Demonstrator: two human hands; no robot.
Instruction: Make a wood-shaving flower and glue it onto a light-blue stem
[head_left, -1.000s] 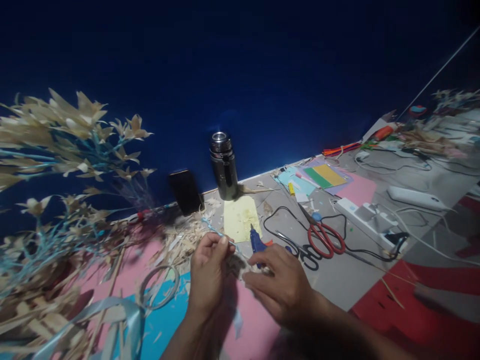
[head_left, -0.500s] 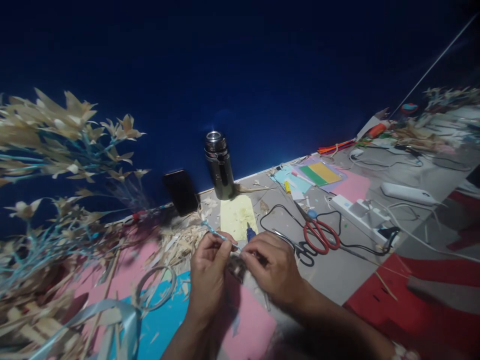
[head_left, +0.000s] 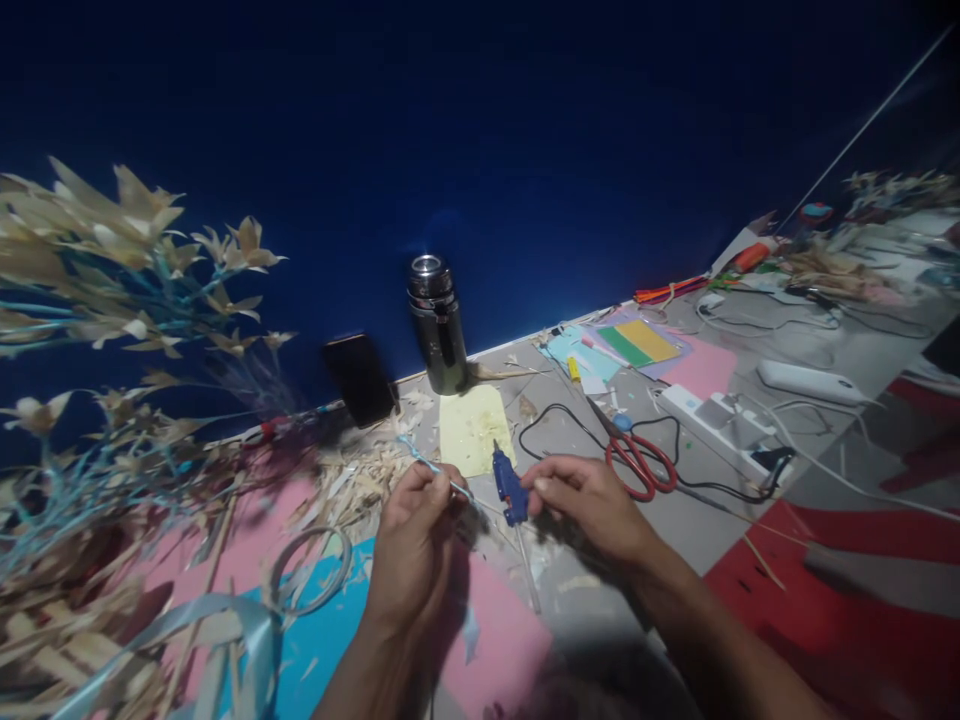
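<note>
My left hand (head_left: 416, 515) is closed, pinching a thin stem (head_left: 422, 458) wrapped in light blue. The stem's far end points up and left, and its near end shows past my thumb. My right hand (head_left: 581, 500) is apart from the stem, with thumb and fingers drawn together. Anything between those fingertips is too small to make out. Close to the right fingertips lies a blue glue gun (head_left: 511, 490), its nozzle toward a pale yellow sheet (head_left: 472, 425) and a glue stick (head_left: 528, 570) trailing from its back. I cannot tell whether the fingertips touch it.
A steel flask (head_left: 438, 335) and a dark phone (head_left: 360, 380) stand by the blue wall. Red-handled scissors (head_left: 641, 465), black cord and a white power strip (head_left: 720, 430) lie right. Pale flowers on blue stems (head_left: 172, 260), husk scraps (head_left: 360, 475) and a tape roll (head_left: 311, 570) are left.
My right hand has drawn away from the stem to the right, uncovering the glue gun. My left hand keeps its hold on the stem, which has shifted slightly left.
</note>
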